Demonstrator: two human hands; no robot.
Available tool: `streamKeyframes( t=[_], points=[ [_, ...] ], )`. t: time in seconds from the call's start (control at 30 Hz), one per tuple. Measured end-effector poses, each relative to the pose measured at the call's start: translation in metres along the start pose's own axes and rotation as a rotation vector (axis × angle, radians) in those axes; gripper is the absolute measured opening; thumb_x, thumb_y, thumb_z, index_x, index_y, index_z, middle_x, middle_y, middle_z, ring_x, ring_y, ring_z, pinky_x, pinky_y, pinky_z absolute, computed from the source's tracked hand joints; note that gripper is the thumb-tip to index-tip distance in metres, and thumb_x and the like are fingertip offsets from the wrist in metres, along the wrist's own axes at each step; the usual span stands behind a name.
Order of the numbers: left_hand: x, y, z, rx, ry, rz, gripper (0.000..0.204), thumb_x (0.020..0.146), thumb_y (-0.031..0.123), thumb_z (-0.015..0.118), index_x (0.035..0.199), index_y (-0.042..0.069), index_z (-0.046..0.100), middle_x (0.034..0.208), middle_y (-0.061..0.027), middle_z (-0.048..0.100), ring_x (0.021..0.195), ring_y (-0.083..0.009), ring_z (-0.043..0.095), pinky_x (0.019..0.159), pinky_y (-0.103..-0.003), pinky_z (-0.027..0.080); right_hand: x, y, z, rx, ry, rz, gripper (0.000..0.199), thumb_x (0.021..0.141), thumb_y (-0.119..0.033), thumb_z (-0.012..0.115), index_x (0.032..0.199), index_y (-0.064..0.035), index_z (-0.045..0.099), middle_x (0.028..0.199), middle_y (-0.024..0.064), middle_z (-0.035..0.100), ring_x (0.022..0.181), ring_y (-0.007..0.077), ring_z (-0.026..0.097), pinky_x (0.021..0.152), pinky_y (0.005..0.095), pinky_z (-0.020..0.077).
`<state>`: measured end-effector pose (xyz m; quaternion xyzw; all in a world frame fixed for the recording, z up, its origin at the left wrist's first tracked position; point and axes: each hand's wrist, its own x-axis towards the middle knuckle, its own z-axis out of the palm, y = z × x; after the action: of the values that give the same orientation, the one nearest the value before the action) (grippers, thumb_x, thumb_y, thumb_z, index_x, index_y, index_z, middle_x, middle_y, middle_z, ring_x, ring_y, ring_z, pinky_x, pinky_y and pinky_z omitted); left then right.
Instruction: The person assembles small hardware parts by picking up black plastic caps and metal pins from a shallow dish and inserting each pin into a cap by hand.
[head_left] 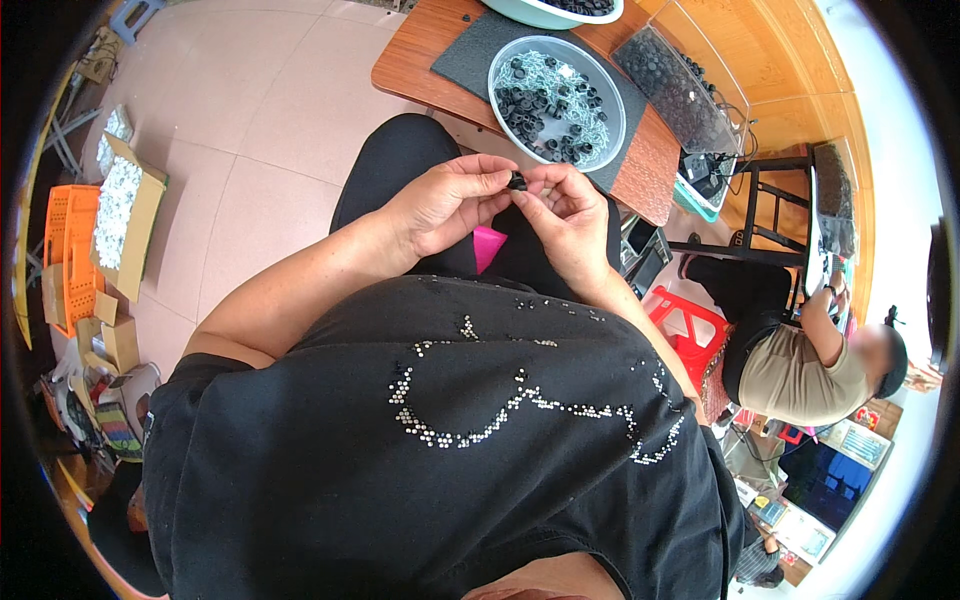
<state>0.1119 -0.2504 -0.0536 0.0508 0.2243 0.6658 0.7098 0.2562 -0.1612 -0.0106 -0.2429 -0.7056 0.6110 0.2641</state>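
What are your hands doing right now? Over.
Left hand and right hand pinch one small black ring together. Bowl of rings and screws ahead. Nothing between.

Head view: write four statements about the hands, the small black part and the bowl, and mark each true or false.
1. Both hands, left hand and right hand, pinch one small black part. True.
2. The clear bowl holds only black rings. False: silvery screws lie in it too.
3. The bowl rests on a dark mat. True.
4. The hands work inside the bowl. False: they are held over the lap, apart from it.
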Motion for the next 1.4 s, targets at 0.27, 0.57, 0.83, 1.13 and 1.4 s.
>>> streamKeyframes(
  t=[0.27,0.57,0.83,1.13,1.4],
  points=[
    [-0.002,0.002,0.000,-0.030,-0.050,0.016,0.016,0.090,0.010,0.057,0.105,0.006,0.060,0.101,-0.0055,0.062,0.096,-0.0146,0.058,0.089,-0.026,0.046,-0.001,-0.003,0.002,0.068,0.014,-0.012,0.016,0.082,0.009,0.061,0.096,0.0031,0.056,0.088,0.0065,0.063,0.069,0.0068,0.061,0.059,0.0196,0.0534],
    [-0.003,0.002,0.003,-0.011,-0.006,0.012,0.016,0.090,0.009,0.058,0.105,0.003,0.059,0.097,-0.0056,0.062,0.094,-0.0131,0.058,0.087,-0.025,0.048,-0.001,-0.002,0.001,0.149,-0.006,0.023,0.016,0.081,0.009,0.062,0.093,0.0014,0.056,0.087,0.0046,0.062,0.071,0.0059,0.059,0.062,0.0196,0.0527],
    [-0.003,0.003,0.005,-0.017,-0.060,-0.041,0.013,0.088,0.013,0.061,0.100,0.007,0.059,0.092,-0.0025,0.061,0.090,-0.0120,0.058,0.085,-0.025,0.048,-0.002,-0.005,0.002,0.125,-0.015,0.023,0.023,0.080,0.006,0.066,0.101,0.0007,0.059,0.080,-0.0014,0.057,0.066,0.0013,0.052,0.057,0.0143,0.0447],
    [-0.006,0.000,0.008,-0.052,-0.102,-0.082,0.011,0.089,0.016,0.060,0.099,0.010,0.058,0.094,-0.0016,0.060,0.091,-0.0121,0.056,0.086,-0.026,0.045,-0.005,-0.002,-0.003,0.030,-0.069,0.069,0.022,0.082,0.001,0.067,0.102,-0.0005,0.061,0.077,-0.0053,0.053,0.063,-0.0010,0.047,0.054,0.0130,0.0399],
    [-0.008,-0.006,0.008,-0.189,-0.115,-0.069,0.015,0.092,0.013,0.055,0.105,0.006,0.055,0.101,-0.0049,0.058,0.097,-0.0147,0.056,0.091,-0.028,0.045,-0.009,0.007,0.001,0.074,-0.056,0.002,0.021,0.086,0.000,0.062,0.106,0.0011,0.057,0.084,-0.0027,0.058,0.073,0.0017,0.052,0.065,0.0148,0.0417]
  ],
)
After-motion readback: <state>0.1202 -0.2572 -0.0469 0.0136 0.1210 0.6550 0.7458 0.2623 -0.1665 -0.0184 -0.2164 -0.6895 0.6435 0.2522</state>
